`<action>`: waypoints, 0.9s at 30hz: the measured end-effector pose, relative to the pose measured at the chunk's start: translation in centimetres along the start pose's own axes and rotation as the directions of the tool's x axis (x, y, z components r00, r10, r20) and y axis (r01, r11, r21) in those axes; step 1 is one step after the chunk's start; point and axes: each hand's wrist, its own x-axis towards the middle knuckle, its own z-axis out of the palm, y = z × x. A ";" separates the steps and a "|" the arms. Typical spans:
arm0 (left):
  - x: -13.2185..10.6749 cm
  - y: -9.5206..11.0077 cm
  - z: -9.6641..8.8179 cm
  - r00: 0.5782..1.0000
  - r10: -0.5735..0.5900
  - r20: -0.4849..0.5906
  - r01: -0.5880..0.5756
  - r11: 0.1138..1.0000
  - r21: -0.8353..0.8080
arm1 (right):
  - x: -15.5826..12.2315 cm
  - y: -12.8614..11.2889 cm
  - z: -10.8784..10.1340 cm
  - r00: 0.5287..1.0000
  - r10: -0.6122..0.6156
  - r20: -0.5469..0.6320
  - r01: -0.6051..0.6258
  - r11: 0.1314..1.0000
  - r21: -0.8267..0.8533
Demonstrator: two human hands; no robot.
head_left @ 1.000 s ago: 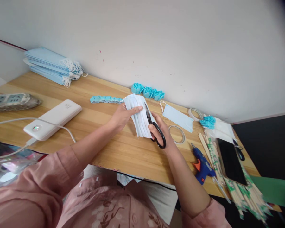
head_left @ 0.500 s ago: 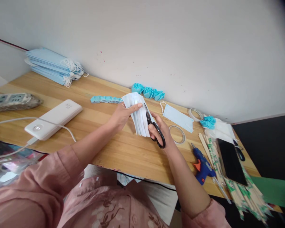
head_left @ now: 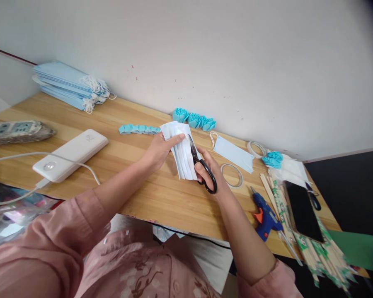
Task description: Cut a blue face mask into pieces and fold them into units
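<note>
Above a wooden table, a person's left hand is pinching a pleated pale-blue mask while the right hand is gripping black-handled scissors near one edge, where holding the layers taut would likely be keeping any cut straight.

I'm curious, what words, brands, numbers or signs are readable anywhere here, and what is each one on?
None can be read with certainty.
White power bank: its lit display and the printed mark near its far end are too small and blurred.
Wrapped wooden sticks: the green print is too blurred.
Blue glue gun: any lettering is too small to make out.
</note>
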 end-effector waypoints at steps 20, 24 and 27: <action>0.0 -0.2 0.0 1.000 -0.020 -0.020 0.019 0.999 -0.030 | 0.3 0.5 -0.1 0.997 0.022 -0.069 -0.025 0.998 -0.049; 0.0 -0.2 -0.1 1.000 -0.029 -0.009 0.029 0.999 -0.031 | 0.3 0.4 0.0 0.996 0.022 -0.084 -0.027 0.998 -0.050; -0.1 -0.1 -0.1 0.999 -0.033 -0.013 0.032 0.999 -0.036 | 0.2 0.3 0.0 0.996 0.027 -0.090 -0.032 0.998 -0.050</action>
